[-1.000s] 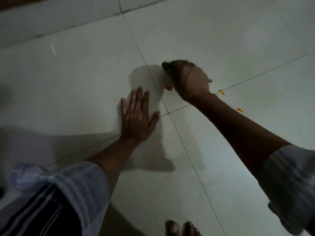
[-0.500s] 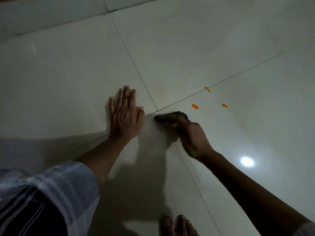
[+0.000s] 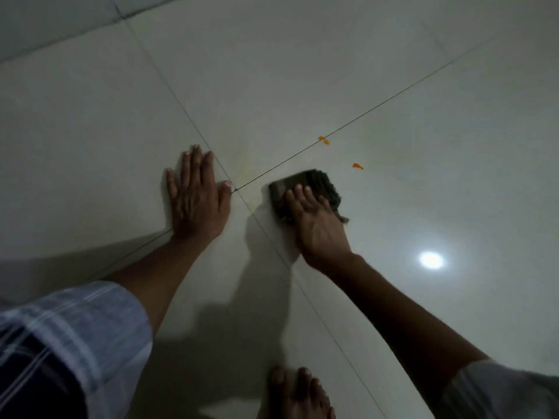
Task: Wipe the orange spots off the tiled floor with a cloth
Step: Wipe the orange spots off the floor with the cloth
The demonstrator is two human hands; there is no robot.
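Kneeling over the tiled floor (image 3: 302, 71), we were in the middle of the wiping itself. Our right hand (image 3: 317, 225) lay flat on a dark folded cloth (image 3: 305, 184), fingers straight and pressing it down rather than curled round it, just to the right of the point where four tiles met. Our left hand (image 3: 196, 204) was spread wide and flat on the neighbouring tile, fingers apart, holding nothing; we judged it served only as a prop for our weight. Orange spots (image 3: 324, 140) sat on the grout line (image 3: 378, 108) beyond the cloth, and another orange spot (image 3: 357, 166) lay apart from them on the tile, near the far right corner of the cloth but not touched by it. A faint yellowish smear (image 3: 242, 164) showed around the tile junction between our two hands, which we took for a residue calling for another pass. The step in hand seemed to us the clearing of the near patch, with the task partly done. The next move, as we judged it, would call for pushing the cloth forward and to the right under firm flat pressure, over the lone spot first and then the pair at the joint. Our bare toes (image 3: 299, 391) showed at the bottom edge.
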